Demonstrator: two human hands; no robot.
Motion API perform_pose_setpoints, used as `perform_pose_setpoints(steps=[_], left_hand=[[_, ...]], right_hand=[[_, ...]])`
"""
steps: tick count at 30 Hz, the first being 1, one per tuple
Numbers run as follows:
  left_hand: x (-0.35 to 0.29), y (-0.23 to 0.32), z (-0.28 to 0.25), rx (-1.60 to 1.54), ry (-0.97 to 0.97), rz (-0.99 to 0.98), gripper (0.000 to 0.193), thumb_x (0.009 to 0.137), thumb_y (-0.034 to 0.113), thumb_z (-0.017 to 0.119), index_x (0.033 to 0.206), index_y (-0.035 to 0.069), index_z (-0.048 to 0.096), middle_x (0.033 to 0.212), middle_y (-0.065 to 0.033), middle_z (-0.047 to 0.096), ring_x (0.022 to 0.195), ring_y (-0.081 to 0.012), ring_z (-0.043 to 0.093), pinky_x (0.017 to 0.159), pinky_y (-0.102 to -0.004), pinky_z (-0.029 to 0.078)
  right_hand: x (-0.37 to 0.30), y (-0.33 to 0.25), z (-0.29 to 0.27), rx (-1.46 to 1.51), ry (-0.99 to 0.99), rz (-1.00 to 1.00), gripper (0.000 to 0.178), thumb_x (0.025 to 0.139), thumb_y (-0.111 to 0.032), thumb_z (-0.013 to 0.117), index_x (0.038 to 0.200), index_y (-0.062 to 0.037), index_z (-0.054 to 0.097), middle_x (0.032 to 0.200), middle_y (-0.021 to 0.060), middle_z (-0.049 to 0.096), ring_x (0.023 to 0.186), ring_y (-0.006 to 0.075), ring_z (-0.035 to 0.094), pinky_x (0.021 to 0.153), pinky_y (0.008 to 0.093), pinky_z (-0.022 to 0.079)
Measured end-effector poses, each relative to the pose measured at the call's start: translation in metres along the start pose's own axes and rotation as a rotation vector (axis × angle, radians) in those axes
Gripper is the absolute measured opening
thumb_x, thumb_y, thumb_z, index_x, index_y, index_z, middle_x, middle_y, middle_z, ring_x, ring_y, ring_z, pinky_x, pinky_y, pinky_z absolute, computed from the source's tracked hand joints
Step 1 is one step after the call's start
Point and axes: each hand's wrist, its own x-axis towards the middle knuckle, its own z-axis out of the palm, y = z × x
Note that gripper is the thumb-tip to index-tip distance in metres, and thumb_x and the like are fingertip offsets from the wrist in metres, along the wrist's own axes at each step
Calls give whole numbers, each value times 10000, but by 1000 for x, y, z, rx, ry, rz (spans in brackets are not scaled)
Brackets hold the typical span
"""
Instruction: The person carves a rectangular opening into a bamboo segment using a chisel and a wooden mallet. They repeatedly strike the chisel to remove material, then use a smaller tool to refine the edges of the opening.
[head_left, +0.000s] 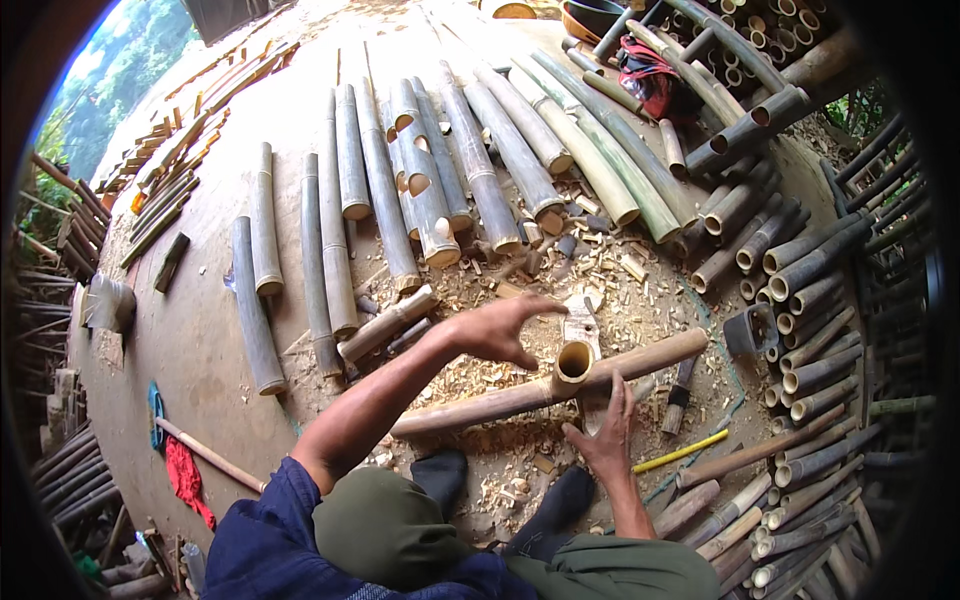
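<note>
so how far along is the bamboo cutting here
Partly done, it seems. Done: a row of cut bamboo sections lies on the floor, some with notches, and wood chips cover the ground. In hand: the left hand hovers open above a short upright bamboo piece, and the right hand rests at a long pole. Left: many uncut poles are stacked at the right.

Beside the pale tan cut bamboo pole [520,395], a bright yellow thin stick [681,451] lies; left of that pole, a red crumpled cloth [186,478] and grey-green long bamboo culms [330,250].
</note>
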Motion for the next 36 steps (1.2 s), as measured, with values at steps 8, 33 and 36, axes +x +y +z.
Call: perform_pose_setpoints(steps=[8,33,36], left_hand=[[26,-63,-59,-253,987,-417,456,884,143,757,1303,-12,666,1179,-187,730,1085,-250,722,937,-398,630],[-288,-169,-76,-926,1204,-416,459,844,246,771,1227,19,660,991,-79,723,848,-184,692,785,-358,592],[-252,-100,-72,-692,1165,-582,544,843,292,825,1276,28,626,979,-85,722,824,-162,695,751,-330,595]], right_hand=[[38,-32,13,300,-99,-135,1196,670,-253,935,1627,-36,250,1573,232,364,1493,420,333,1248,522,258],[58,-61,-26,327,-153,-113,941,759,-315,887,1548,-63,440,1478,188,476,1423,360,432,1215,499,365],[54,-64,-14,306,-63,-208,785,746,-270,905,1409,-66,538,1379,184,555,1319,380,521,1172,494,400]])
